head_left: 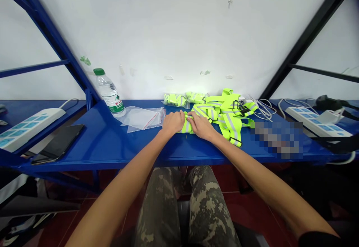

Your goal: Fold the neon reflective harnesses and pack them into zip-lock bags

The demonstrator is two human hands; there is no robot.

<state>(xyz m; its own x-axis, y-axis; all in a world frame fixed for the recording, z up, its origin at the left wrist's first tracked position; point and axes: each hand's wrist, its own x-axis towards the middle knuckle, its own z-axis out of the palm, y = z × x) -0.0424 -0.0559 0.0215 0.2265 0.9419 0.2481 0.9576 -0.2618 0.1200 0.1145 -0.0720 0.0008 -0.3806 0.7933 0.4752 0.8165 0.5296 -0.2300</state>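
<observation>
**Left grip** (173, 122): fingers curled and pressed down on the left end of the folded reflective vest (186, 126); the fingers lie close together, with no clear pinch visible.

**Right grip** (200, 125): fingers pressed together over the vest's right end; its fingertips sit close to the left grip's.

**Held thing:** the vest lies folded on the blue counter (112, 142), between both grips, mostly covered by them.

**Right of the grips:** a loose heap of neon yellow reflective vests (228, 114) with black buckles sits just beside the right grip; white cables (262, 108) lie farther on, then a pixelated patch (276, 140) and a power strip (315, 121).

**Ahead of the grips:** two bagged rolled vests (175, 99) sit near the wall (168, 33).

**Left of the grips:** a transparent plastic bag (140, 118) lies just beside the left grip; a water bottle (109, 91) stands beyond it; a black phone (57, 144) and a second power strip (30, 129) lie well apart.
</observation>
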